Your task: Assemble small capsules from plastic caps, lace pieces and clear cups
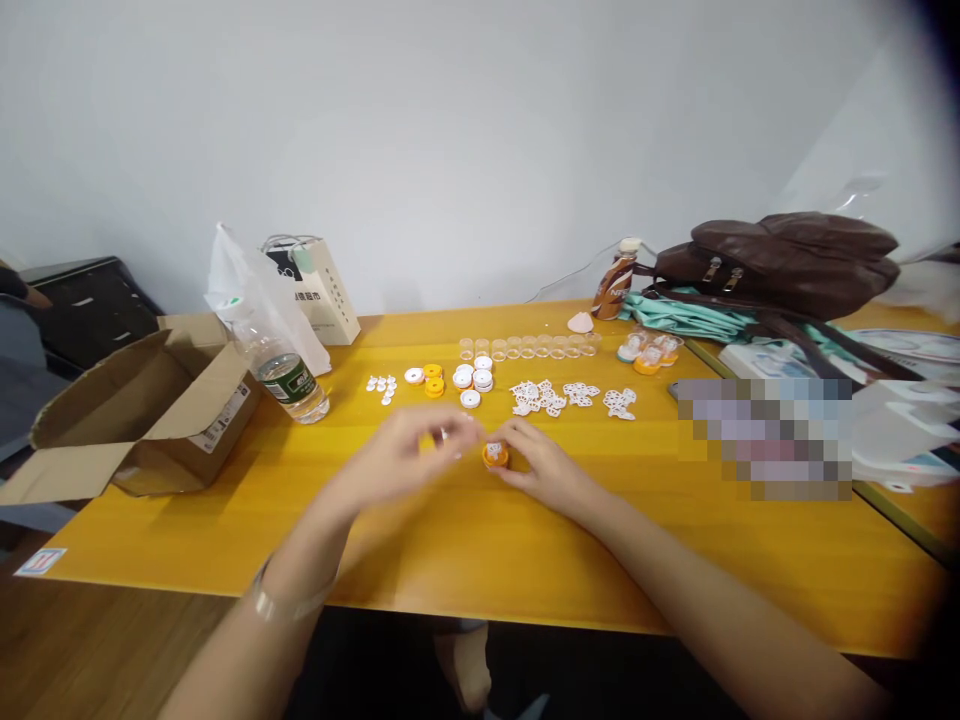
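My left hand (409, 455), blurred, hovers over the table with thumb and fingers curled together. A small whitish bit shows at its fingertips, too blurred to name. My right hand (551, 470) rests on the table, thumb and fingers closed around a round orange base (495, 461) with a small white patterned piece on top. Beyond the hands lie white lacy cut-out pieces (534, 397), white discs (463, 378), yellow discs (433, 387) and small white pegs (382, 384). A row of clear cups (529, 348) stands farther back.
Domed pieces with coloured bases (649, 352) stand right of the cups, near a brown-labelled bottle (616, 282) and a brown leather bag (780, 262). On the left are an open cardboard box (150, 410), a water bottle (289, 385) and a paper bag (330, 290). A pale pink cone-shaped item (580, 322) sits behind.
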Tool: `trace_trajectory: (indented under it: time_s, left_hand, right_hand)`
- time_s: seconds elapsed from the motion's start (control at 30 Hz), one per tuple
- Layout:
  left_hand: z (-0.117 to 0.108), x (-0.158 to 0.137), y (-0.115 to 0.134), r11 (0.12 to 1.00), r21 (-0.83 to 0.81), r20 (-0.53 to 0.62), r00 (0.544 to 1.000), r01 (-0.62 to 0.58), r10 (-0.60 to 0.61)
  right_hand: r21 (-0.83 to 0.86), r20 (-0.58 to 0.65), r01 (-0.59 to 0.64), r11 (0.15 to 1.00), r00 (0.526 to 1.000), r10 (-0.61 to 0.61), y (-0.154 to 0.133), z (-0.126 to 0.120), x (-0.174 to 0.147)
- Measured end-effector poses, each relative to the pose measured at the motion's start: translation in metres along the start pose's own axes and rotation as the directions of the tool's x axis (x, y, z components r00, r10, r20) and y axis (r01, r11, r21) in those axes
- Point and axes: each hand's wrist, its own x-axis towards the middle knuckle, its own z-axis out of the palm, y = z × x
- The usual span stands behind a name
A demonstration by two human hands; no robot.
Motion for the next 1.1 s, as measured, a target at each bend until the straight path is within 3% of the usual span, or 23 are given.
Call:
trace_trajectory:
  time_s: [0.03,0.1,0.2,0.3,0.47,0.6,0.73,0.77,0.83,0.9,1.0,1.1]
  left_hand:
    - [-0.019,0.038,0.002,0.998,0.059,-0.144,0.989,-0.012,0.021]
    - [-0.042,0.107,-0.001,0.985,0.165,-0.299,0.954,0.059,-0.007]
    - [-0.045,0.174,-0.022,0.978,0.185,-0.314,0.949,0.096,-0.034]
    - [-0.030,0.202,-0.050,0.979,0.174,-0.288,0.956,0.105,-0.051]
    - [-0.022,0.218,-0.074,0.977,0.121,-0.306,0.943,0.174,-0.130]
    - [-0.030,0.213,-0.065,0.983,0.077,-0.398,0.909,0.165,-0.121]
    - [-0.030,0.168,-0.030,0.999,0.026,-0.467,0.884,0.040,-0.023]
    - [-0.026,0.150,-0.020,1.000,0.002,-0.455,0.890,-0.016,0.016]
    - [-0.016,0.112,-0.003,0.966,-0.068,-0.354,0.911,-0.249,0.210]
    - [-0.004,0.080,0.008,0.932,0.012,-0.258,0.899,-0.363,0.354]
    - [0.010,0.055,0.011,0.909,0.076,-0.163,0.894,-0.410,0.417]
    - [0.016,0.054,0.005,0.913,0.084,-0.162,0.899,-0.399,0.408]
  right_hand:
    - [0.015,-0.006,0.001,1.000,1.000,-0.001,0.001,0.001,0.000]
    - [0.043,-0.015,-0.008,0.999,1.000,0.009,0.004,0.003,0.000]
    - [0.073,-0.029,-0.039,0.997,0.999,0.041,0.009,0.006,0.000]
    - [0.100,-0.039,-0.044,0.994,0.998,0.048,0.012,0.008,0.000]
    - [0.133,-0.056,-0.064,0.989,0.996,0.072,0.015,0.010,0.000]
    - [0.161,-0.059,-0.134,0.978,0.988,0.145,0.020,0.016,0.000]
    - [0.172,-0.084,-0.178,0.969,0.977,0.195,0.023,0.020,0.001]
    - [0.178,-0.089,-0.177,0.968,0.977,0.195,0.023,0.020,0.002]
    - [0.182,-0.091,-0.164,0.970,0.979,0.182,0.022,0.019,0.003]
    - [0.167,-0.080,-0.155,0.974,0.982,0.170,0.020,0.018,0.005]
    - [0.149,-0.060,-0.160,0.976,0.984,0.170,0.018,0.015,0.007]
    - [0.160,-0.044,-0.167,0.973,0.983,0.176,0.017,0.014,0.007]
